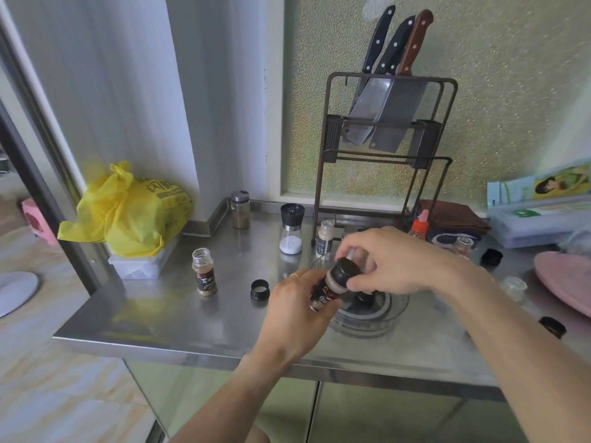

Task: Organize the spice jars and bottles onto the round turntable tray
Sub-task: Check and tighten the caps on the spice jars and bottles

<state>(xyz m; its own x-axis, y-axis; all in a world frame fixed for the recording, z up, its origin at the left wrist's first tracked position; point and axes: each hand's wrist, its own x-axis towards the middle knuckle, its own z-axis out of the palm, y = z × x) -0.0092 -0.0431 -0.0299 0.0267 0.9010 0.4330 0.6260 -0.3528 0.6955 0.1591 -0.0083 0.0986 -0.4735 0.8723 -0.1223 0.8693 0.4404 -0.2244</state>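
Observation:
My left hand (295,310) grips a small spice jar (331,287) tilted over the clear round turntable tray (388,314). My right hand (387,259) pinches the jar's black cap (345,270). An uncapped spice jar (203,271) stands at the left, a loose black cap (259,288) beside it. A salt grinder (291,228), a metal-lidded jar (240,209), a white-capped bottle (325,237) and a red-capped bottle (419,227) stand behind. Two open glass jars (463,246) (514,287) stand at the right.
A knife rack (383,123) stands at the back of the steel counter (179,314). A yellow bag (128,209) lies on a plastic box at the left. A pink plate (566,282), more black caps (491,257) (552,326) and boxes sit at the right.

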